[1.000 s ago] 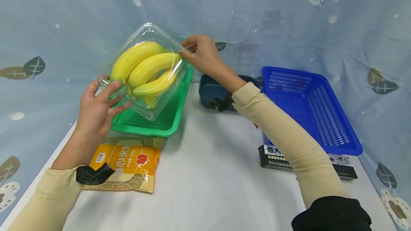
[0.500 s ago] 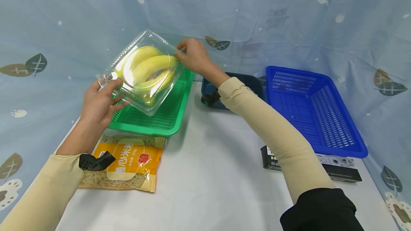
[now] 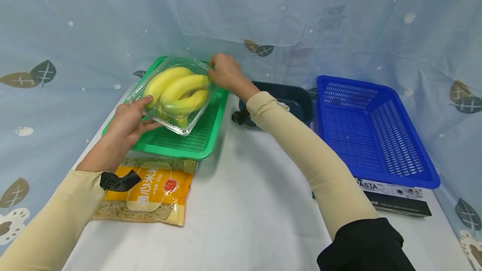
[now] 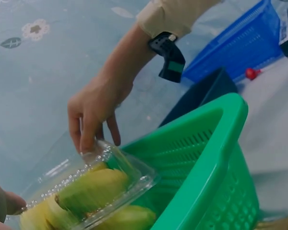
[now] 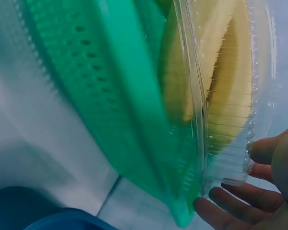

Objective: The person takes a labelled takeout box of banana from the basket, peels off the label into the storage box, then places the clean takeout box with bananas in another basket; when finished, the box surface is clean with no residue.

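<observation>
Both hands grip a clear clamshell of bananas point(image 3: 177, 95) inside the green basket point(image 3: 196, 145). The left hand point(image 3: 129, 118) clasps its near corner; the right hand point(image 3: 224, 72) pinches its far edge.

The black flat cardboard box point(image 3: 395, 198) lying on the white tabletop point(image 3: 248, 204) beside the blue basket is showing "PASTA" in dark letters on its white strip. The orange-yellow plastic food bag point(image 3: 150, 193) is bearing large white Chinese characters, partly covered, and "350g".

A white table point(image 3: 241, 204) stands in front of a light blue curtain point(image 3: 301, 11) with little leaves on it.
</observation>
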`<state>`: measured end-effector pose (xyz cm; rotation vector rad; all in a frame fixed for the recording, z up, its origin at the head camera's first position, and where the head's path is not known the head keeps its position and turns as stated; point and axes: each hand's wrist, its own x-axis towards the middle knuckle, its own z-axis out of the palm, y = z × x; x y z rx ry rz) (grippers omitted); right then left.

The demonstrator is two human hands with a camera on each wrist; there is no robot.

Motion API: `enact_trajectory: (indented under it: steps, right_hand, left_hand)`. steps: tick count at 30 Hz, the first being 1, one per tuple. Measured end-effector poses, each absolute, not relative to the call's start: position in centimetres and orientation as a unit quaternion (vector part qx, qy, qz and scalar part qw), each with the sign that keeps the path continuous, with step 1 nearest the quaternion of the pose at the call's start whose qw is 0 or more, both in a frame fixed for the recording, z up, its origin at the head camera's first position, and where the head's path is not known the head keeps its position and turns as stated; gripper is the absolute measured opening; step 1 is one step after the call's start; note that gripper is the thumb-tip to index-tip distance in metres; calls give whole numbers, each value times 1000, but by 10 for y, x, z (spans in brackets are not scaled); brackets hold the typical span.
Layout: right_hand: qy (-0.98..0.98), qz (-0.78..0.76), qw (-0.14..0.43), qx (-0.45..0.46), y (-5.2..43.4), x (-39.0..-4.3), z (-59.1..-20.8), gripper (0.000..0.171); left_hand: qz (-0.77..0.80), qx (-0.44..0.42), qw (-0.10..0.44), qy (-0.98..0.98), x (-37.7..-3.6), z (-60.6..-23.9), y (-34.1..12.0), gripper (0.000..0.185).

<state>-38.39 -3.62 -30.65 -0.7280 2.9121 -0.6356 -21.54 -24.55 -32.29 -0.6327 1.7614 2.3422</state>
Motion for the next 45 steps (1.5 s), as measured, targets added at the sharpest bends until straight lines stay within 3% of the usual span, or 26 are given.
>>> enact_trajectory:
  steps: [3, 14, 19, 27, 45]
  right_hand:
    - [952, -172, 25, -252, -38, -384, -313, 22]
    - [952, -158, 0, -263, -41, -374, -316, 20]
    - [951, -160, 4, -265, -40, -368, -314, 23]
    - [952, -164, 23, -258, -34, -368, -311, 43]
    - [945, -192, -4, -264, 2, -363, -311, 45]
  left_hand:
    - [778, -218, 81, 584, -218, -324, -245, 91]
    - [792, -256, 92, 547, -223, -328, -246, 93]
    - [785, -267, 94, 550, -223, -330, -250, 92]
    - [785, -290, 97, 540, -224, -336, -255, 96]
    - [826, -269, 163, 467, -212, -332, -258, 89]
